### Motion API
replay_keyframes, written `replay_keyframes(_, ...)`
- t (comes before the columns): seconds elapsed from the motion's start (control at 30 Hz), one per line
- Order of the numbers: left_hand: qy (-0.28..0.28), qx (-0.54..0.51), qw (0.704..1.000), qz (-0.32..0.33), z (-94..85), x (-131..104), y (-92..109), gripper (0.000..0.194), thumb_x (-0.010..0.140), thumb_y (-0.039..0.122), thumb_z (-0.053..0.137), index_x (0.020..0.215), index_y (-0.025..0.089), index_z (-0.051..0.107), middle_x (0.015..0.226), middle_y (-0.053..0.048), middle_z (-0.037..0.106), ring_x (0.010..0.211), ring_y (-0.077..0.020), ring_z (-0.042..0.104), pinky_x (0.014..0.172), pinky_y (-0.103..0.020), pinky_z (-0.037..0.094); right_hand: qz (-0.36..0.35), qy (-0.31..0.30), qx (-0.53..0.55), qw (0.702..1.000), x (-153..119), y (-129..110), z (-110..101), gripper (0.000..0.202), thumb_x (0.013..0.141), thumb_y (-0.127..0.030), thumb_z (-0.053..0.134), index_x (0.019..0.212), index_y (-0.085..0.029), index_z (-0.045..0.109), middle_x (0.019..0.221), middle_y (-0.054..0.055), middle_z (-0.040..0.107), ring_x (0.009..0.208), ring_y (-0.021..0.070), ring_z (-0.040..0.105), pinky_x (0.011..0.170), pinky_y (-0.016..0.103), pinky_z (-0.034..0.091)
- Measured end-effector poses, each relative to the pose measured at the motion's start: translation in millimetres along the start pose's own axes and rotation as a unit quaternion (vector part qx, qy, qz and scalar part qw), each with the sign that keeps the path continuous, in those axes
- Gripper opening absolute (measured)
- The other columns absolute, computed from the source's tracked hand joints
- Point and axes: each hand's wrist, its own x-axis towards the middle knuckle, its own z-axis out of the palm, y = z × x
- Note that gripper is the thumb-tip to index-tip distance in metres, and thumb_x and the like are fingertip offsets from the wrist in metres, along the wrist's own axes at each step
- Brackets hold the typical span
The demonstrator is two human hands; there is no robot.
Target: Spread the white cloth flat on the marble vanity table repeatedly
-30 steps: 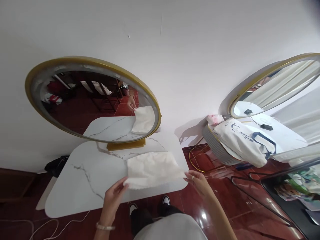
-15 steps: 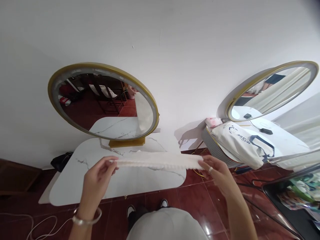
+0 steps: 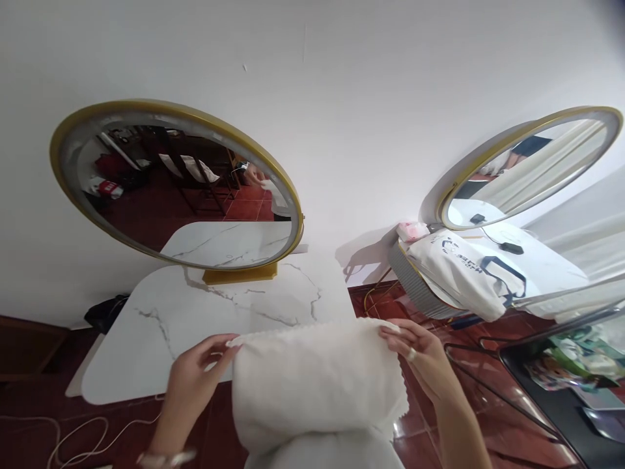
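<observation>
A white cloth (image 3: 317, 378) with a zigzag-cut edge hangs between my two hands, in front of my body. My left hand (image 3: 202, 368) pinches its upper left corner between thumb and fingers. At the upper right corner, my right hand (image 3: 415, 348), wearing a ring, grips the cloth the same way. The top edge is stretched nearly straight, and the lower part droops and curves toward me. Behind the cloth lies the white marble-patterned tabletop (image 3: 195, 306), partly covered by it.
A round gold-framed mirror (image 3: 195, 215) stands on the tabletop. To the right, a second table carries another mirror (image 3: 527, 176), a white printed bag (image 3: 459, 267) and a tissue pack (image 3: 413, 231). A black chair (image 3: 551, 404) holds colourful items. A cable (image 3: 92, 443) lies on the red floor.
The cloth, earlier held up as a narrow band above the tabletop, now hangs lower and closer to me with its broad face showing. Both hands have moved down slightly, and the view has shifted.
</observation>
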Motion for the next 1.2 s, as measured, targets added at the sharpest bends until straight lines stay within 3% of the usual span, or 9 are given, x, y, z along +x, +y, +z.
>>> replay_keyframes(0.07,-0.008,0.034,0.998,0.052,22.7,26,-14,0.035,0.059,0.055,0.069,0.071,0.023,0.071,0.079,-0.004,0.070,0.071,-0.0199,0.065,0.066,-0.028,0.055,-0.011,0.002,-0.036,0.999,35,17,9,0.040,0.058,-0.049,0.084,0.082,-0.019,0.070,0.082,0.009,0.074,0.080,0.0226,0.070,0.061,0.026,0.052)
replay_keyframes(0.13,-0.007,0.052,0.996,0.074,44.6,54,-25,0.031,0.060,0.051,0.066,0.069,0.022,0.069,0.082,-0.004,0.069,0.067,-0.0180,0.064,0.063,-0.028,0.053,-0.021,0.004,-0.065,0.998,70,35,17,0.044,0.058,-0.057,0.081,0.072,-0.018,0.067,0.070,0.007,0.072,0.066,0.0197,0.067,0.050,0.024,0.046)
replay_keyframes(0.27,-0.048,0.067,0.996,0.042,78.9,108,-35,0.020,0.063,0.040,0.062,0.070,0.020,0.064,0.072,-0.002,0.068,0.053,-0.0147,0.060,0.058,-0.028,0.050,-0.020,0.005,-0.092,0.996,135,62,31,0.046,0.052,-0.059,0.081,0.059,-0.017,0.062,0.053,0.002,0.063,0.045,0.0114,0.053,0.041,0.022,0.036)
replay_keyframes(0.43,-0.067,0.090,0.993,0.033,98.5,159,-38,0.005,0.063,0.026,0.062,0.062,0.021,0.061,0.055,0.002,0.062,0.049,-0.0156,0.060,0.061,-0.029,0.050,0.017,0.014,-0.101,0.995,194,81,41,0.034,0.053,-0.044,0.083,0.059,-0.017,0.064,0.055,0.003,0.066,0.051,0.0149,0.061,0.047,0.024,0.047)
replay_keyframes(0.6,-0.058,0.115,0.991,0.042,108.8,191,-45,0.005,0.064,0.024,0.063,0.065,0.021,0.059,0.062,0.004,0.066,0.040,-0.0107,0.055,0.065,-0.028,0.049,0.036,0.026,-0.096,0.994,228,94,50,0.024,0.056,-0.035,0.082,0.063,-0.018,0.066,0.061,0.005,0.070,0.060,0.0204,0.069,0.061,0.031,0.059)
replay_keyframes(0.73,0.001,0.123,0.990,0.062,128.5,198,-55,0.002,0.073,0.019,0.054,0.073,0.020,0.056,0.070,0.004,0.063,0.048,-0.0102,0.061,0.062,-0.024,0.048,0.025,0.045,-0.087,0.995,242,99,62,0.025,0.059,-0.038,0.079,0.068,-0.019,0.065,0.065,0.005,0.071,0.068,0.0229,0.071,0.070,0.034,0.061)
replay_keyframes(0.9,0.068,0.126,0.982,0.122,156.1,185,-72,0.027,0.082,0.014,0.038,0.081,0.019,0.065,0.095,-0.008,0.064,0.084,-0.0178,0.067,0.079,-0.031,0.052,-0.015,0.069,-0.103,0.992,238,103,81,0.031,0.065,-0.047,0.074,0.077,-0.020,0.065,0.075,0.006,0.073,0.078,0.0243,0.072,0.078,0.034,0.058)
replay_keyframes(1.07,0.079,0.131,0.972,0.181,167.9,165,-84,0.036,0.088,0.021,0.039,0.113,0.019,0.065,0.123,-0.013,0.056,0.110,-0.0217,0.060,0.099,-0.038,0.046,-0.049,0.104,-0.141,0.983,229,104,88,0.037,0.074,-0.051,0.065,0.089,-0.018,0.065,0.089,0.010,0.074,0.090,0.0263,0.070,0.083,0.035,0.055)
replay_keyframes(1.2,0.032,0.212,0.938,0.272,179.1,149,-85,0.048,0.093,0.028,0.037,0.139,0.016,0.044,0.154,-0.014,0.028,0.140,-0.0264,0.032,0.111,-0.043,0.035,-0.131,0.092,-0.218,0.963,210,113,98,0.051,0.083,-0.046,0.058,0.124,-0.017,0.056,0.122,0.014,0.064,0.110,0.0265,0.061,0.097,0.040,0.048)
